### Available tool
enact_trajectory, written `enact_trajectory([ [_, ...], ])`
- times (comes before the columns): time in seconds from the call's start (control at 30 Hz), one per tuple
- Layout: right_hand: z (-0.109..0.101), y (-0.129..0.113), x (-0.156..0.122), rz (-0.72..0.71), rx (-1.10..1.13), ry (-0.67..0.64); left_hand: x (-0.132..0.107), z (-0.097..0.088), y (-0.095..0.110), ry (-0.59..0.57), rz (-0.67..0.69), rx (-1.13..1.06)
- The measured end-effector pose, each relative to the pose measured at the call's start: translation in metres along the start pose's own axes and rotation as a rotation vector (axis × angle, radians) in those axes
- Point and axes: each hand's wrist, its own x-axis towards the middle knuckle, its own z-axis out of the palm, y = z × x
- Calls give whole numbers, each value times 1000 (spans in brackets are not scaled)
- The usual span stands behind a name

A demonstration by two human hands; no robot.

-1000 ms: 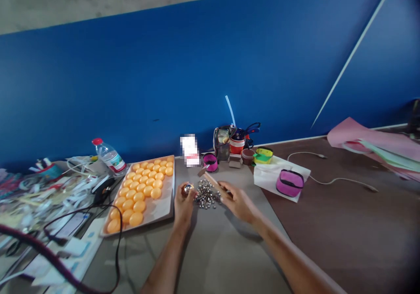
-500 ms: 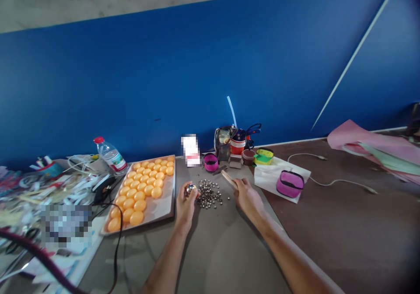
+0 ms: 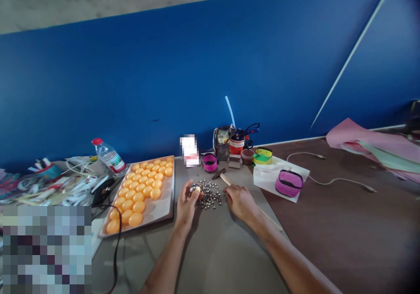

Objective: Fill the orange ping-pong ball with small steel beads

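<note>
My left hand point(image 3: 186, 206) is closed around a shiny round object point(image 3: 194, 189), silver with an orange patch, held just left of a pile of small silver beads point(image 3: 210, 195) on the grey mat point(image 3: 226, 250). Palm down at the right side of the beads is my right hand point(image 3: 242, 203), its fingers bent together. A pale wooden stick point(image 3: 225, 179) pokes out past its fingers. Whether the fingertips grip the stick or a bead is hidden. A short dark piece point(image 3: 218, 174) lies by the stick's tip.
Orange balls point(image 3: 138, 207) fill much of a shallow tray point(image 3: 169, 197) at left. Behind the beads are a magenta mesh pouch point(image 3: 209, 162) and tool cups point(image 3: 236, 146). Another magenta pouch point(image 3: 289, 183) rests on white paper to the right. Clutter, a bottle point(image 3: 111, 157) and cables occupy the left.
My right hand has come down and left toward the beads, and its fingers have turned toward the pile. The stick now lies lower, near the mat. My left hand still holds the round object.
</note>
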Motion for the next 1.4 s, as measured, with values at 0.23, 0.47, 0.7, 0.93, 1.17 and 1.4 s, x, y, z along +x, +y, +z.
enact_trajectory([
  [0.23,0,-5,0,-27,-87,-103,-2,0,0,-67,-23,-38],
  [0.47,7,-4,1,-22,-92,-64,-5,5,3,-120,-26,-46],
  [0.7,10,-9,0,-30,-88,-61,-6,5,3,-141,-62,-98],
  [0.93,10,-10,-1,-24,-79,-52,-7,6,3,-127,-100,-123],
  [1.17,12,-6,0,-25,-51,-51,-8,9,7,-120,-99,-205],
  [1.4,20,-3,0,-29,202,174,-8,9,8,-103,-140,-181],
])
